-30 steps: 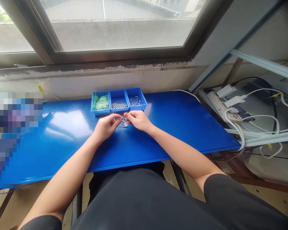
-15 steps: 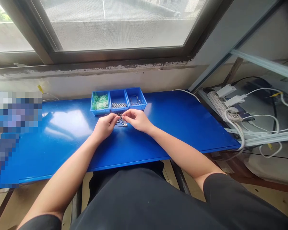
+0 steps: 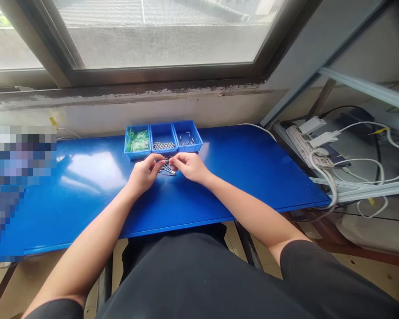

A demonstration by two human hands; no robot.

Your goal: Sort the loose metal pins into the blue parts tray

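Observation:
My left hand (image 3: 146, 170) and my right hand (image 3: 191, 167) meet over the table, thumbs and forefingers pinched. Between the fingertips a small thin metal piece seems to be held; its exact form is too small to make out. Just under and behind the fingers lies a loose pile of thin metal rods (image 3: 168, 172) with dark shafts and bright ends, partly covered by my hands. Right behind stand three joined blue bins. The left bin (image 3: 138, 155) holds green and clear plastic pieces, the middle bin (image 3: 162, 130) small round metal rings, the right bin (image 3: 189, 125) some thin rods.
The blue table (image 3: 246, 177) runs along a wall beneath a window. To the right, a metal frame holds a power strip (image 3: 306, 144) with white plugs and cables. At the left edge an area is blurred out by large pixels.
Both hands stay pinched together above the pile, with only slight finger movement. The whole view has shifted slightly.

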